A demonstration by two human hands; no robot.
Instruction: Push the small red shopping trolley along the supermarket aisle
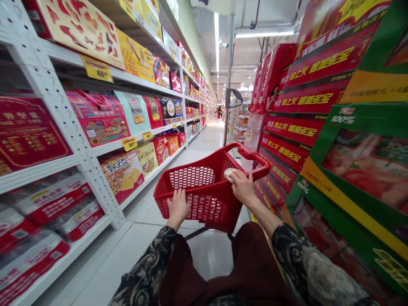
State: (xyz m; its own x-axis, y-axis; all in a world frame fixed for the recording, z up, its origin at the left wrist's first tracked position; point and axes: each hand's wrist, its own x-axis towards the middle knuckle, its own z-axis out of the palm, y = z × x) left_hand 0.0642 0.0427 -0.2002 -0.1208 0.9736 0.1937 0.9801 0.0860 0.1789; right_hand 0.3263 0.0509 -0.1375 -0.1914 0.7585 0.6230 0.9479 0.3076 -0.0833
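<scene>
**Both hands on the red basket, mid-aisle**

Here's the red basket (191, 178), dead centre in the aisle, and from this angle its mesh walls show nothing inside. The left hand (177, 207) sits on the basket's near rim, fingers curled over the edge and out of sight, thumb tucked against the outside wall. The right hand (244, 188) rests at the basket's right corner, loosely closed around a small white wad (228, 173), and I can't tell whether that's tissue or cloth. Just beyond that hand, the basket's thick red handle (255, 155) arcs up and away.

To the left of the basket run white shelves (95, 148) packed with boxed biscuits and gift packs. Hard against its right side rise stacked red cartons (296, 127) and green cartons (360, 170). Pale floor (204, 144) stretches ahead of it.

My read: this basket is stiff moulded plastic, light as it stands, with smooth rims that could slip under a loose palm. The rolled rim or that chunky handle are the spots to take hold of. The wad looks soft and featherweight, easy to crush or drop.
</scene>
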